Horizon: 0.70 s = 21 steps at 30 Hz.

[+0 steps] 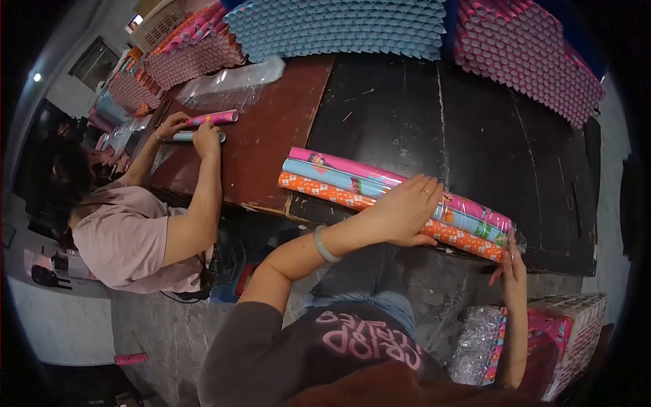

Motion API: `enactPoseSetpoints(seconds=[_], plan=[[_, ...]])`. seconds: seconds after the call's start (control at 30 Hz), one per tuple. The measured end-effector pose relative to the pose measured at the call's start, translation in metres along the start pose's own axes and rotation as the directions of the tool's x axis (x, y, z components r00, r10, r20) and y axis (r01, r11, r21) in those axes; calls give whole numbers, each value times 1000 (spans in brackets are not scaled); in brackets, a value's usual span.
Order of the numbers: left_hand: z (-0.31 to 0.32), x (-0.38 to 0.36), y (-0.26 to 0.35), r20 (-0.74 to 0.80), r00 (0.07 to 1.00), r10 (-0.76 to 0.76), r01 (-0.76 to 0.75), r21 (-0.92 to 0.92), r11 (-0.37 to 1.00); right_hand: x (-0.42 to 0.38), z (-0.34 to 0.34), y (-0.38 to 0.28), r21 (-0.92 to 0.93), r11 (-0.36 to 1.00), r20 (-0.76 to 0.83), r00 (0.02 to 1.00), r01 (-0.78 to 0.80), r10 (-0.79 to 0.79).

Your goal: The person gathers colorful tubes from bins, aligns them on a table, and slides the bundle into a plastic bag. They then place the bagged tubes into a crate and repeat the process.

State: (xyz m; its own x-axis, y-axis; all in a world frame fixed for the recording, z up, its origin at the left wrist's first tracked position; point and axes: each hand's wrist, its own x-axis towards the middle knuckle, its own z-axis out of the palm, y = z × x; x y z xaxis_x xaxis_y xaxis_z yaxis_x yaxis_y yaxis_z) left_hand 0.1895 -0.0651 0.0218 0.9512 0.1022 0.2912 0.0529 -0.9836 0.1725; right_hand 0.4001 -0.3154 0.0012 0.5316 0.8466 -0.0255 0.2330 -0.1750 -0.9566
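Three wrapped rolls lie side by side at the table's front edge: a pink roll (pixel 352 171), a light blue roll (pixel 315 173) and an orange roll (pixel 325 190), with clear plastic around them. My left hand (pixel 410 209) rests flat across the rolls right of their middle, its fingers stretched out and the palm down. At the right end of the rolls, my right hand (pixel 512 261) touches the clear plastic end; its fingers are bent around that end.
Stacks of light blue rolls (pixel 339 27) and pink rolls (pixel 522 61) stand along the table's back. At left a co-worker (pixel 135 230) handles a pink roll (pixel 213 119) and a blue one, near clear plastic sleeves (pixel 230 83). A crate (pixel 580 339) stands at lower right.
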Motion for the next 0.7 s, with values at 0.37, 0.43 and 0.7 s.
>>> enactPoseSetpoints(seconds=[0.37, 0.43, 0.7], plan=[[8, -2, 0, -37, 999, -8, 9, 19, 1000, 36, -53, 20, -110, 991, -35, 997, -79, 75], [8, -3, 0, -37, 999, -9, 10, 9, 1000, 38, -51, 12, -68, 980, -16, 982, -187, 187], [10, -3, -2, -55, 998, 0, -1, -11, 1000, 45, -55, 16, 78, 939, 68, 942, -334, 329]])
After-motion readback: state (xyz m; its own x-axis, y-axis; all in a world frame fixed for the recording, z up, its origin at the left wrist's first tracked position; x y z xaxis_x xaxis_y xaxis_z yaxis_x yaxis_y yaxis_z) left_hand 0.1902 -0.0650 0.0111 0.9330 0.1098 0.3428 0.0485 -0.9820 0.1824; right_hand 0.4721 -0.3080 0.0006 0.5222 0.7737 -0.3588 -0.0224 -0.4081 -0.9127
